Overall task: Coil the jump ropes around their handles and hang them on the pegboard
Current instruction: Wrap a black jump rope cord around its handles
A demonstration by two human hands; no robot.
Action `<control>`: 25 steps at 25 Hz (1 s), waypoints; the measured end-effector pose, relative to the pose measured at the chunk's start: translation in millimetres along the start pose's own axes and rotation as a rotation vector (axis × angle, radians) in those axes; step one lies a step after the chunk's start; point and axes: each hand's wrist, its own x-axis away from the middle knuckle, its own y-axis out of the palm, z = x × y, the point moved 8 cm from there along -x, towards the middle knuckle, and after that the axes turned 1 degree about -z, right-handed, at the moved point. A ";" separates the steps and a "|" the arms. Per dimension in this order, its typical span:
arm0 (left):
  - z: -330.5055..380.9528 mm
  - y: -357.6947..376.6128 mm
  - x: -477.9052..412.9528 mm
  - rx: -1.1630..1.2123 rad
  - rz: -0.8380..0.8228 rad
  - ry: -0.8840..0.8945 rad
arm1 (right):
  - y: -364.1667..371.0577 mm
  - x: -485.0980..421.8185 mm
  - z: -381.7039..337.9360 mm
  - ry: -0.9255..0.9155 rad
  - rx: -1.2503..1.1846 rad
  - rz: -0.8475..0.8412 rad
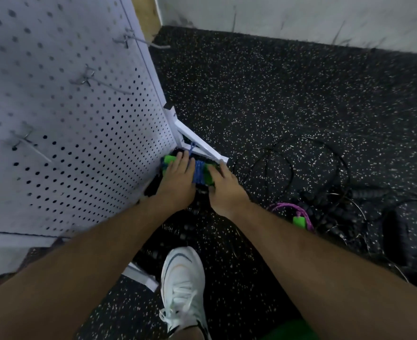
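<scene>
Both bare arms reach forward and down, drawing together toward the hands. The left forearm [92, 253] comes in from the lower left, the right forearm [313, 253] from the lower right, and both wrists are nearly straight. The left hand [178, 179] is back-up, its fingers [184, 159] laid close together over the top of a wound jump rope [200, 174]. The right hand [224, 190] sits just beside it, also back-up, gripping the bundle's other end with its forefinger along the top. The two hands are nearly touching.
</scene>
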 end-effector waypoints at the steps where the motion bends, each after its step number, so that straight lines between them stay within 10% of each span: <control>1: 18.3 -1.4 3.8 0.038 0.040 0.060 | -9.7 10.4 5.5 -0.001 0.001 0.027; 19: 330.6 77.1 37.0 0.001 -0.329 0.686 | -62.5 231.9 258.0 0.495 0.196 0.018; 25: 343.2 101.3 25.1 0.162 -0.471 0.528 | -47.7 227.8 287.3 0.646 -0.374 0.127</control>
